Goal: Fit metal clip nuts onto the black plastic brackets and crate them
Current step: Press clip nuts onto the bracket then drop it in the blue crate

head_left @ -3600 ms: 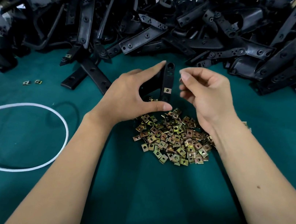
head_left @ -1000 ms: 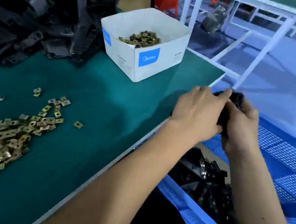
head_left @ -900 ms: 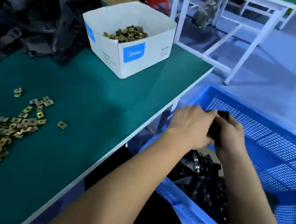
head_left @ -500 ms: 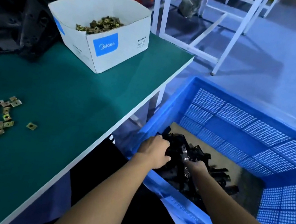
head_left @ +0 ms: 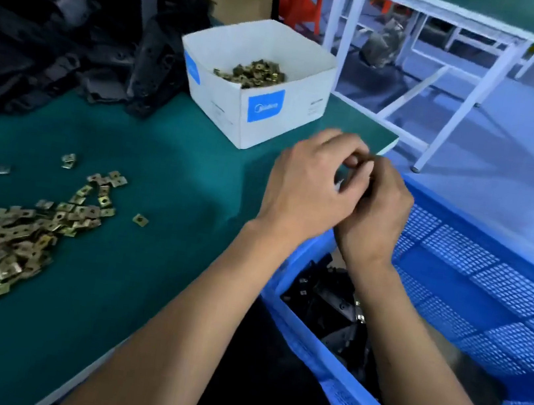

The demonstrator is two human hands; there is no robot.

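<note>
My left hand (head_left: 306, 187) and my right hand (head_left: 378, 212) meet, fingers curled and touching, over the table's right edge above the blue mesh crate (head_left: 483, 231). Motion blur hides whether anything sits between the fingers. Down in the crate lie several black brackets (head_left: 324, 297) with clip nuts fitted. A loose heap of brass-coloured clip nuts (head_left: 2, 246) is spread on the green table (head_left: 169, 153) at the left. Unfitted black brackets (head_left: 69, 34) are piled at the back left.
A white cardboard box (head_left: 264, 115) holding more clip nuts (head_left: 252, 71) stands near the table's far right corner. The crate sits below and to the right of the table edge. Beyond are a white table frame (head_left: 460, 103), an orange stool and the floor.
Both hands carried the bracket from the table over to the crate, lowered it onto the brackets inside, and have now risen back to the table edge without it.
</note>
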